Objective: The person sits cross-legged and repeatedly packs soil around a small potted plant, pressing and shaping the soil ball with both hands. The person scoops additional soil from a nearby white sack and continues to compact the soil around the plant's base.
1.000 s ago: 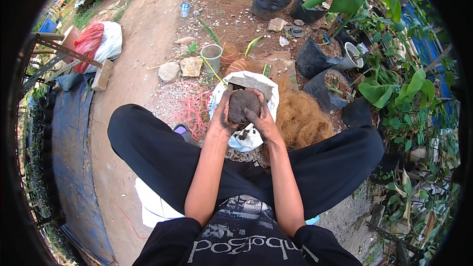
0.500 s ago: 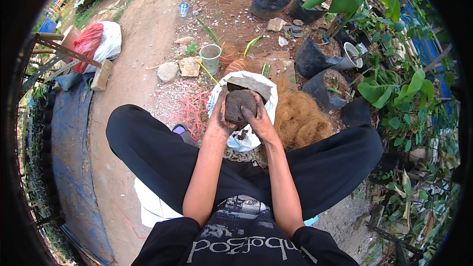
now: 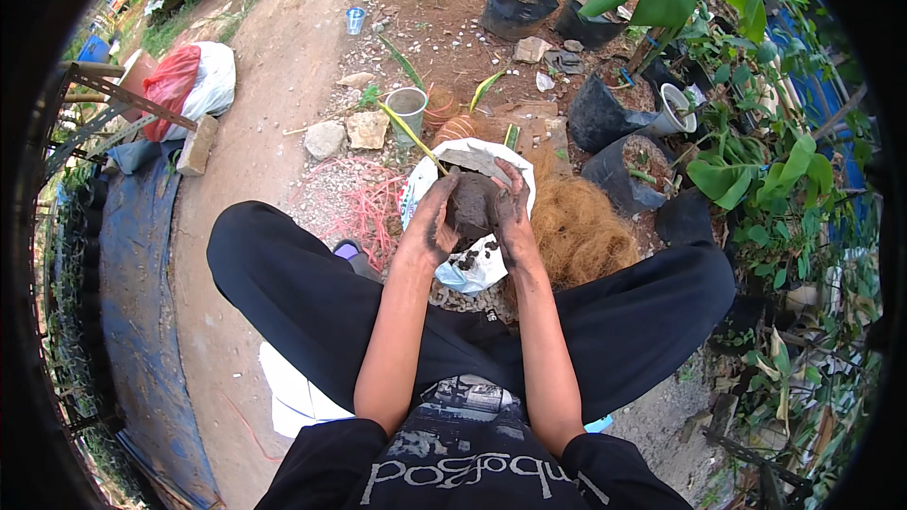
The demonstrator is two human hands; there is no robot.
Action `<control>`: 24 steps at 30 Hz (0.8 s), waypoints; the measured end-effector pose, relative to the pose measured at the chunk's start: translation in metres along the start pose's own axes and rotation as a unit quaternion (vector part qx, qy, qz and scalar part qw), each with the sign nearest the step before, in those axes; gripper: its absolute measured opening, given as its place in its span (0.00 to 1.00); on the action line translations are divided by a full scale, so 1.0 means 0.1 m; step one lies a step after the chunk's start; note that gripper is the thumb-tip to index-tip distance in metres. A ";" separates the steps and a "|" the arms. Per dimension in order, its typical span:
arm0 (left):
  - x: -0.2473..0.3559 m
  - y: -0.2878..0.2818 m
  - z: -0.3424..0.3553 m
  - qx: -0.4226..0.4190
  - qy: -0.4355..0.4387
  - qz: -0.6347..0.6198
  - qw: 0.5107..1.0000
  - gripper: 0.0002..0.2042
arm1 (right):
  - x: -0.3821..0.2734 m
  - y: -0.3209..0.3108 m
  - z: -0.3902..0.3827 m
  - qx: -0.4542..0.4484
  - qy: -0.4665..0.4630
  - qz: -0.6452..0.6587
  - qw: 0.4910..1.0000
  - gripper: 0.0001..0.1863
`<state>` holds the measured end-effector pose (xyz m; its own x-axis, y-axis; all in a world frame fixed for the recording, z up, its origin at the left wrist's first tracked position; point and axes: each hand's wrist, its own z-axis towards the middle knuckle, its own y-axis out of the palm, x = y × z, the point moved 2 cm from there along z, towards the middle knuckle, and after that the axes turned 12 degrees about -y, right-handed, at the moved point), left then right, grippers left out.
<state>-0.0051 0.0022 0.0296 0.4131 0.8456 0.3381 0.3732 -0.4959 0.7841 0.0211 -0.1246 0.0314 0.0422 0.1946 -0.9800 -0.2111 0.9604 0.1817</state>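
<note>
Between my hands, over a white sack (image 3: 513,159) with its mouth open, is a dark, wet ball of soil (image 3: 471,202). A long yellow-green leaf (image 3: 412,137) slants up and left from the ball's far side; its base is hidden. My left hand (image 3: 432,222) cups the left side of the ball, with soil smeared over the fingers. Against the right side rests my right hand (image 3: 515,219), its fingers pointing away from me and its palm turned inward. Dark crumbs (image 3: 466,260) lie on the sack's near side, below the ball.
Brown fibre (image 3: 581,231) is heaped right of the sack; pink string (image 3: 368,212) lies to its left. Beyond stand a clear plastic cup (image 3: 407,109), stones (image 3: 367,129) and string-wrapped balls (image 3: 456,127) with leaves. Black plant bags (image 3: 605,113) and foliage line the right side.
The ball has turned and tilted, and its leaf now shows higher and longer. My right hand has shifted from over the ball's near face to its right side, fingers straighter.
</note>
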 end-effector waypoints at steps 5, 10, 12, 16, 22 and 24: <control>-0.02 0.16 -0.14 -0.019 0.031 0.095 0.995 0.24 | -0.08 -0.03 -0.02 -0.088 0.008 0.116 0.989 0.26; -0.02 0.19 -0.08 0.041 0.101 0.259 0.960 0.23 | -0.11 -0.02 -0.01 -0.025 0.090 0.365 0.926 0.25; -0.07 0.18 0.03 0.040 0.131 0.181 0.974 0.22 | -0.11 0.02 -0.03 -0.039 0.071 0.376 0.923 0.26; -0.20 0.09 0.14 0.033 0.172 0.081 0.981 0.19 | -0.02 0.13 -0.10 -0.051 0.039 0.290 0.955 0.30; -0.26 0.03 0.16 0.043 0.175 0.057 0.982 0.19 | 0.07 0.16 -0.06 -0.046 -0.069 0.132 0.988 0.28; -0.26 0.05 0.15 0.022 0.178 0.063 0.982 0.20 | 0.04 0.14 -0.05 -0.036 -0.060 0.119 0.990 0.28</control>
<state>-0.0016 -0.0253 0.0175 0.1449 0.7884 0.5978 0.3767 -0.6027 0.7035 0.0135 -0.1111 0.0293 0.0969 0.4396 -0.8929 -0.2985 0.8687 0.3953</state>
